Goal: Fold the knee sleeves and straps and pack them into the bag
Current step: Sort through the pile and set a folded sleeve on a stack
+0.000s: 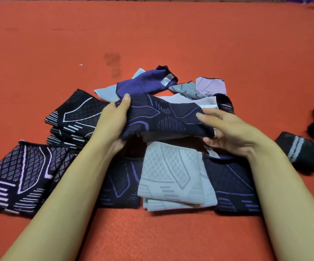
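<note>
Between both hands, the left hand grips the navy knee sleeve while the right hand pinches its other end.

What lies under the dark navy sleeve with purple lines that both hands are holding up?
Under the navy sleeve a folded light grey sleeve lies on the red mat, with pale fabric showing behind. The left hand and right hand hide what is beneath its ends.
</note>
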Motion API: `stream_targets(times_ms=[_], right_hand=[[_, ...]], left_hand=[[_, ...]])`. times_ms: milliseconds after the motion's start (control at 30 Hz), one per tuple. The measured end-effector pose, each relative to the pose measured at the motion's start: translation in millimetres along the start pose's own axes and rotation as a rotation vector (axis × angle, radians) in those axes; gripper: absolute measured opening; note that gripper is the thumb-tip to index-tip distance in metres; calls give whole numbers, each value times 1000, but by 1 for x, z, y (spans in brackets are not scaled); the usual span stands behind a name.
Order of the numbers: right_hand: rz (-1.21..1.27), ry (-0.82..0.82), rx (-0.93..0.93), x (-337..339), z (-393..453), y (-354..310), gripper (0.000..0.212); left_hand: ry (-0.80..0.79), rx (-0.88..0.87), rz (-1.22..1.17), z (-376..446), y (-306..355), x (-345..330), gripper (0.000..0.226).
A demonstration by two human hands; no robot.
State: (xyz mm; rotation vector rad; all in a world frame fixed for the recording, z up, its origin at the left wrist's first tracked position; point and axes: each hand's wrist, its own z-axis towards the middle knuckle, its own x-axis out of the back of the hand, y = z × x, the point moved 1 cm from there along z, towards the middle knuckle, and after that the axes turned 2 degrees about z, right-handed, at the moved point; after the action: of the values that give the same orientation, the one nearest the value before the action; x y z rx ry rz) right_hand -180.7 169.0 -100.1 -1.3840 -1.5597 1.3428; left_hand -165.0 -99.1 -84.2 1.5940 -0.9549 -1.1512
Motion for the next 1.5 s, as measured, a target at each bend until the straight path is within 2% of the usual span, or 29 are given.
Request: stream_targets(times_ms=[100,233,333,367,433,500,567,667,700,767,833,867,900,1000,1067,1167,1233,1367,1500], right_hand=[[100,133,157,-3,6,0,24],[434,259,264,-3,8,-8,13],[628,154,186,-10,7,-7,23],[602,97,149,-15,6,-4,31],[445,24,96,-28,4,3,40],[299,26,131,-34,3,5,29],[309,32,237,-35,0,0,28],[311,-135,436,-36,-13,-13,31],[203,-209,494,-37,-20,-17,31],[-189,-278,587,-36,-27,-17,39],[-538,-203,605,-34,-24,-10,56],[-614,-169,574,-35,-21,-7,63],[-628,-158,531,-36,-20,-4,67],[-606,-178,484,-37,-20,-1,65],[-624,-176,495,-36,-21,-4,66],[-493,-156,494,-36,-19,-5,57],[-442,-95,509,-34,-17,-5,49],[-482,-107,583,-29,-16,-6,36],[-514,-126,587,-33,-13,-5,48]], left_hand=[[-111,83,-115,-3,3,-1,20],[-391,308,-230,-13,5,-4,33],[-540,367,-170,-21,3,-8,29],[-568,372,-126,-22,1,-9,24],[-617,375,-12,-24,-3,-11,31],[-601,350,93,-21,-7,-11,44],[-600,306,156,-20,-7,-9,33],[-620,287,167,-20,-7,-7,23],[-608,260,177,-19,-9,-8,21],[-569,173,195,-20,-13,-11,19],[-538,64,169,-18,-15,-10,25],[-534,21,145,-17,-13,-10,35],[-525,2,112,-13,-12,-9,42],[-533,96,-20,-16,-6,-13,26],[-535,117,-54,-16,-6,-14,25],[-567,66,0,-17,-4,-12,25],[-514,27,57,-15,-2,-9,27],[-449,98,71,-16,0,-10,26],[-411,162,30,-12,-4,-9,13]])
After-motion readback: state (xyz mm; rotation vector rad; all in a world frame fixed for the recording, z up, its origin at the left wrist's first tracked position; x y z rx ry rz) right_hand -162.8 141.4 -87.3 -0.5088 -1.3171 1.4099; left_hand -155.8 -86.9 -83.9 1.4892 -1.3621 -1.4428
